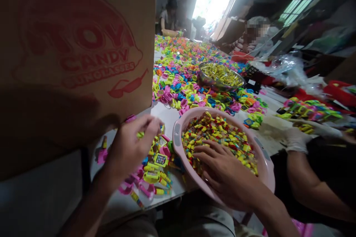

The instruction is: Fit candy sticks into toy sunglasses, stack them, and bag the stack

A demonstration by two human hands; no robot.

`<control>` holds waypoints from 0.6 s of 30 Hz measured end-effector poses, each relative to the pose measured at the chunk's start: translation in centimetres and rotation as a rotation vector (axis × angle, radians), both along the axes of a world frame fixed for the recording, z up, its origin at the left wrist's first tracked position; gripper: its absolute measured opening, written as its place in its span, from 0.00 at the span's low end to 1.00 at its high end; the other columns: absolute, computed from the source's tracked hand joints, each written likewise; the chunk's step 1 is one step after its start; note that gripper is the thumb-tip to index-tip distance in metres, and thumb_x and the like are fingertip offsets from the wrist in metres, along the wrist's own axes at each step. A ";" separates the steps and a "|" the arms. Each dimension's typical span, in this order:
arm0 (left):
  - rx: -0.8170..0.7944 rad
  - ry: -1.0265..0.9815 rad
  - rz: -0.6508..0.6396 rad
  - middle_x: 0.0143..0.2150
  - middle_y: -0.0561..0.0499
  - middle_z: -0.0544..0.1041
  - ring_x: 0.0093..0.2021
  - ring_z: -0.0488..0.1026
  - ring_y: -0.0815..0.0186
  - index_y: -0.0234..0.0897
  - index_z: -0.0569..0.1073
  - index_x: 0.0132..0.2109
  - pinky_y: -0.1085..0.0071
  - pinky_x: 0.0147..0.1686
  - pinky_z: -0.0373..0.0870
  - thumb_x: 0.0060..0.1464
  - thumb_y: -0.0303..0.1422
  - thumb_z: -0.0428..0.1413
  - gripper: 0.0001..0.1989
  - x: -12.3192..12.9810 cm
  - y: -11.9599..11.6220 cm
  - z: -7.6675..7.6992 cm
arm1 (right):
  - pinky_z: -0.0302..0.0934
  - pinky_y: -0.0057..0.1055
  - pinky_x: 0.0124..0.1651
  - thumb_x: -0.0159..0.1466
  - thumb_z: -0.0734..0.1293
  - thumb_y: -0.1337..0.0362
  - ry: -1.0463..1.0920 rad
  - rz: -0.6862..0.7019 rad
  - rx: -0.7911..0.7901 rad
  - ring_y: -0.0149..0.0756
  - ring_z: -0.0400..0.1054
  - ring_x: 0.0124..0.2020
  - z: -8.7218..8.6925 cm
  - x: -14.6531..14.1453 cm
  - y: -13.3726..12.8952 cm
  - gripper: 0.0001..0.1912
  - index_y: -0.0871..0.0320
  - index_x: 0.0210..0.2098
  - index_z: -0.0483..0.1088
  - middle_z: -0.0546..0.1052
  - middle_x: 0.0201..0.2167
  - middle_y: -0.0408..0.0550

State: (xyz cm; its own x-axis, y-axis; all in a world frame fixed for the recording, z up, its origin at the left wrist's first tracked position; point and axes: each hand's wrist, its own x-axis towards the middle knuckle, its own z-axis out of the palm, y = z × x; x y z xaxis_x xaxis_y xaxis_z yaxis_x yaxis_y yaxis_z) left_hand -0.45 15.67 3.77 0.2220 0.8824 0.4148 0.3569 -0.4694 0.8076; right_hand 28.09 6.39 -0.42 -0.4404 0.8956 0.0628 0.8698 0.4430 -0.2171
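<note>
My right hand [218,166] reaches over the near rim of a pink basin [179,148], its fingers spread on a heap of small yellow and red candy-filled tubes [219,129]. It grips none that I can see. My left hand [136,142] hovers left of the basin with thumb and fingers pinched together. Motion blur hides what lies between those fingertips. Beneath and beside it, plastic toy watches [160,160] in yellow and pink are strewn on the white table [164,200], several with tubes attached or lying alongside.
A large cardboard box [83,44] rises close on the left. Beyond the basin, a metal bowl [221,76] of yellow pieces stands among many colourful toy watches [183,63]. At right a co-worker's gloved hand [297,139] holds yellow pieces. Other people sit farther back.
</note>
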 end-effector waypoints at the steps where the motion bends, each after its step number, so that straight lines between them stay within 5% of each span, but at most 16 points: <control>1: -0.060 0.005 -0.015 0.35 0.51 0.84 0.37 0.81 0.65 0.39 0.81 0.38 0.71 0.39 0.76 0.74 0.37 0.55 0.15 0.6 3.2 0.1 | 0.62 0.64 0.71 0.73 0.65 0.72 -0.017 0.007 -0.036 0.55 0.68 0.68 0.2 -0.4 0.2 0.19 0.52 0.60 0.75 0.79 0.63 0.54; 4: -0.428 0.180 -0.197 0.36 0.48 0.86 0.34 0.81 0.65 0.35 0.83 0.40 0.70 0.35 0.77 0.73 0.31 0.52 0.15 3.7 12.3 -1.7 | 0.66 0.64 0.66 0.74 0.65 0.72 -0.061 -0.003 -0.107 0.54 0.73 0.57 0.5 -1.1 0.5 0.13 0.53 0.52 0.76 0.80 0.56 0.54; 7: -0.524 0.303 -0.232 0.34 0.47 0.84 0.33 0.81 0.64 0.31 0.82 0.36 0.69 0.34 0.78 0.69 0.28 0.61 0.10 7.8 18.5 -5.1 | 0.68 0.64 0.62 0.73 0.65 0.72 -0.106 -0.014 -0.151 0.54 0.73 0.53 0.5 -1.4 1.0 0.10 0.54 0.47 0.76 0.79 0.51 0.53; 12: -0.593 0.414 -0.094 0.46 0.48 0.83 0.41 0.82 0.63 0.33 0.80 0.50 0.63 0.43 0.84 0.71 0.39 0.65 0.12 13.6 23.9 -9.5 | 0.69 0.65 0.61 0.67 0.72 0.74 -0.120 -0.009 -0.170 0.58 0.73 0.54 0.0 -1.2 2.2 0.13 0.54 0.49 0.76 0.79 0.51 0.54; 18: -0.708 0.424 -0.033 0.51 0.45 0.83 0.45 0.83 0.61 0.33 0.79 0.55 0.61 0.44 0.85 0.71 0.39 0.65 0.14 16.5 27.5 -12.0 | 0.71 0.57 0.55 0.71 0.75 0.70 -0.050 -0.008 -0.189 0.54 0.75 0.49 -1.0 -1.3 3.0 0.07 0.54 0.46 0.76 0.80 0.48 0.49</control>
